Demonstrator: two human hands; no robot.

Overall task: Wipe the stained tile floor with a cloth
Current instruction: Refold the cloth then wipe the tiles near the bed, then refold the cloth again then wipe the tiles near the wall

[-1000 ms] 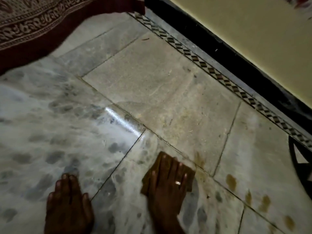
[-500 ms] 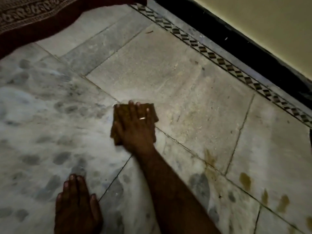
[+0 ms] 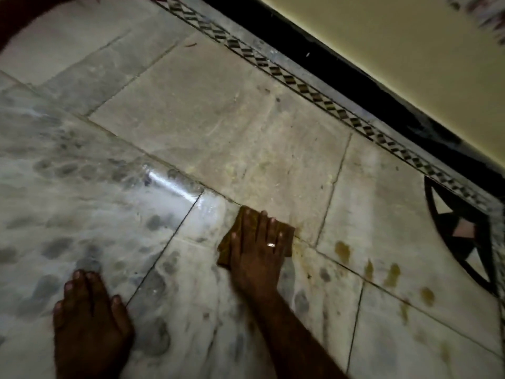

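A brown folded cloth (image 3: 288, 236) lies flat on the pale marble tile floor (image 3: 218, 127), over a grout line. My right hand (image 3: 257, 253), with a ring on one finger, presses down on the cloth with fingers spread; most of the cloth is hidden under it. Brown-yellow stain spots (image 3: 343, 250) dot the tiles just right of the cloth, and more stain spots (image 3: 392, 274) trail toward the lower right. My left hand (image 3: 87, 315) rests flat on the floor at the lower left, palm down, holding nothing.
A checkered border strip (image 3: 300, 86) and a black skirting (image 3: 341, 75) run along the cream wall (image 3: 396, 31) at the upper right. A black star-shaped floor inlay (image 3: 459, 231) sits at the right edge. A dark red fabric edge (image 3: 16, 26) shows at top left.
My right hand has slid the cloth back toward me and to the right, from the tile junction to beside the stains. The left hand has stayed planted on the floor.
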